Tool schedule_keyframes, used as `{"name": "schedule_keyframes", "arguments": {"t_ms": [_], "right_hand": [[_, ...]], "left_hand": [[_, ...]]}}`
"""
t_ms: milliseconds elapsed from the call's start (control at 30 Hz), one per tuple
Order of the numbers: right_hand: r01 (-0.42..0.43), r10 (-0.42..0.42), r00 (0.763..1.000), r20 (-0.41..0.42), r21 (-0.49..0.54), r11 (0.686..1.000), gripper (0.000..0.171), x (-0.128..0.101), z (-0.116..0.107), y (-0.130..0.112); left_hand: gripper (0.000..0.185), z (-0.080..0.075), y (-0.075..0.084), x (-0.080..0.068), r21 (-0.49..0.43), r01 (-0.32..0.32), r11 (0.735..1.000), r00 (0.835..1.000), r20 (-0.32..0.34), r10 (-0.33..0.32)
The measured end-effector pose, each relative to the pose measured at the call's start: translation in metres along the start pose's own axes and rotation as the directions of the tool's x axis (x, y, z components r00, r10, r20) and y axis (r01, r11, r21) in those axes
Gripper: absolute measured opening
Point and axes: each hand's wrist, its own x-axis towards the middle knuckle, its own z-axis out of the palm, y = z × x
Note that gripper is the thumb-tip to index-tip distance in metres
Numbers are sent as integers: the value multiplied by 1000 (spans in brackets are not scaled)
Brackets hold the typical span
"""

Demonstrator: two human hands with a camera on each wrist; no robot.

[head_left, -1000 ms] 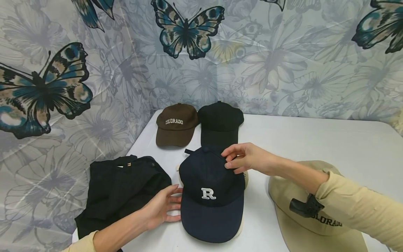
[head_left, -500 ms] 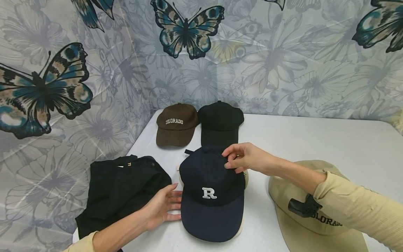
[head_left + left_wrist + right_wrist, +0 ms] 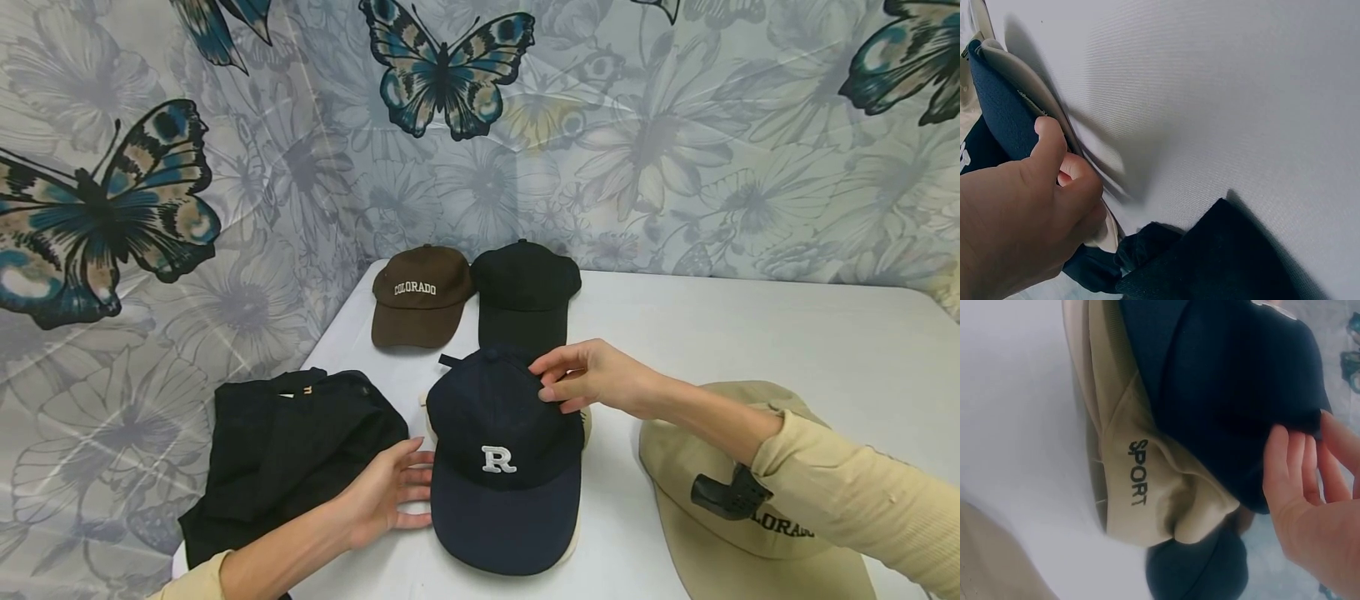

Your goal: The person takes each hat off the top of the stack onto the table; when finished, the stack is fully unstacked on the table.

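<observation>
A navy cap (image 3: 504,450) with a white stitched R sits stacked on a beige cap (image 3: 1147,487) marked SPORT, near the front of the white table (image 3: 750,333). The right hand (image 3: 592,377) pinches the navy crown; the left hand (image 3: 382,493), fingers straight, touches its side. Butterfly-print fabric (image 3: 450,83) hangs behind, with a brown Colorado cap (image 3: 420,296) near it.

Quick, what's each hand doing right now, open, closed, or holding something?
Left hand: open, straight fingers touching the navy cap's side.
Right hand: pinching the navy cap's crown.
</observation>
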Motion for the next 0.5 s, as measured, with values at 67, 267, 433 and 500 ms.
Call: {"name": "schedule_keyframes", "arguments": {"t_ms": [67, 267, 433, 500], "right_hand": [[9, -9, 1000, 1, 4, 1000, 42, 0, 1, 0], [18, -17, 1000, -3, 16, 1000, 44, 0, 1, 0], [4, -4, 1000, -15, 31, 999, 41, -1, 1, 1], [0, 1, 1000, -13, 43, 999, 37, -1, 1, 2]], "left_hand": [[67, 0, 0, 0, -2, 1, 1000, 1000, -2, -1], [66, 0, -1, 1, -5, 1, 1000, 1000, -6, -1], [66, 0, 0, 0, -1, -5, 1000, 1000, -2, 5], [66, 0, 0, 0, 0, -5, 1000, 1000, -1, 5]]}}
